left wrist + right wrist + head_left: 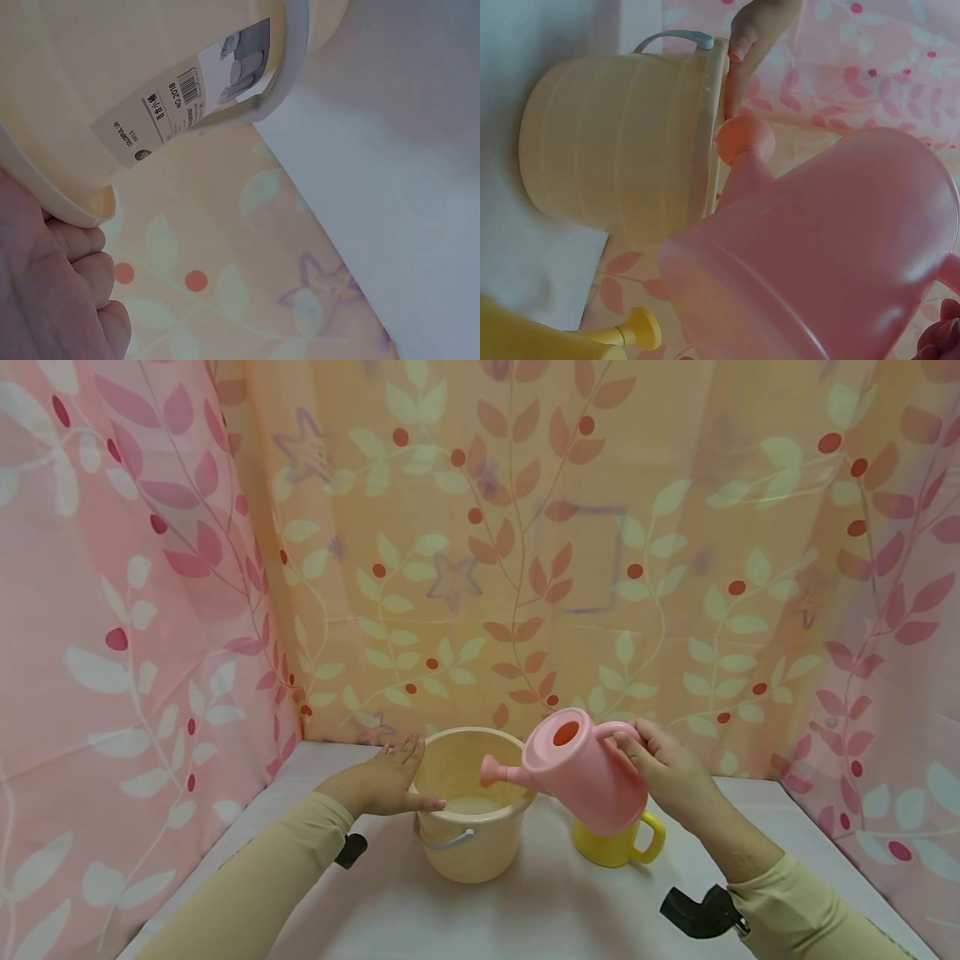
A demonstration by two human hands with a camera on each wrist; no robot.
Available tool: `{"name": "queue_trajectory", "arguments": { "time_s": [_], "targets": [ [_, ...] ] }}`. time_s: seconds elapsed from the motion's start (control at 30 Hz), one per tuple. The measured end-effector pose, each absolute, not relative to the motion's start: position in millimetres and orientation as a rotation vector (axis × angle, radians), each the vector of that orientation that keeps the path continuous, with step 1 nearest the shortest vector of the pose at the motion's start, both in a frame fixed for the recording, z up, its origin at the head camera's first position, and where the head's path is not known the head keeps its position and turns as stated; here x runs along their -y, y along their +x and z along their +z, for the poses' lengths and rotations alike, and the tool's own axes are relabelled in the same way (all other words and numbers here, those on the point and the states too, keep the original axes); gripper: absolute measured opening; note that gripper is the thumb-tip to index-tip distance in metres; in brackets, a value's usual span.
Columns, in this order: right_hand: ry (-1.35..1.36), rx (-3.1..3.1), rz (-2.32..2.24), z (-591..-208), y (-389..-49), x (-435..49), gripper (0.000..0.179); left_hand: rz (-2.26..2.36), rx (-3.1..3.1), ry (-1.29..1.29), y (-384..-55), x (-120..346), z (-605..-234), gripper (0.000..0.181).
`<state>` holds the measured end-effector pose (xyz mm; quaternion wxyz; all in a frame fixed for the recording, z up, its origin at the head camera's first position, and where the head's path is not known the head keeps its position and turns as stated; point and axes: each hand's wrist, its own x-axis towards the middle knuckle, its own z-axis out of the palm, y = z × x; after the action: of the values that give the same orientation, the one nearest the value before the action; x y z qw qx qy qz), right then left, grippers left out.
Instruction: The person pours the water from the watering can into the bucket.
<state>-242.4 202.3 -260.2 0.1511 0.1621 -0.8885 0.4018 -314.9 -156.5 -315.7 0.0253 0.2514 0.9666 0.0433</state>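
Observation:
My right hand (671, 771) grips the handle of a pink watering can (585, 777), its fingers curled round the handle. The can is lifted and tilted, so its spout, ending in a round rose (746, 139), points over the rim of a cream bucket (472, 852). On the bucket's left rim lies my left hand (378, 781), with fingers stretched out and the thumb reaching over the edge. In the left wrist view, the fingers (94, 277) are right by the rim, and a printed label (169, 105) shows on the bucket's side.
A yellow watering can (611, 847) stands on the white tabletop (360, 910), right of the bucket and partly behind the pink can. Its own spout (641, 328) shows in the right wrist view. Leaf-patterned curtains (450, 568) enclose the table at the back and both sides.

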Motion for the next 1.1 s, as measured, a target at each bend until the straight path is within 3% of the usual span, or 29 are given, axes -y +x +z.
{"name": "queue_trajectory", "arguments": {
  "time_s": [1.1],
  "targets": [
    [0.469, 2.569, 1.083, -258.8, -242.2, -201.4, 0.035, 0.127, -2.981, 0.77, -313.3, 155.5, -312.6, 0.111]
  ]
}}
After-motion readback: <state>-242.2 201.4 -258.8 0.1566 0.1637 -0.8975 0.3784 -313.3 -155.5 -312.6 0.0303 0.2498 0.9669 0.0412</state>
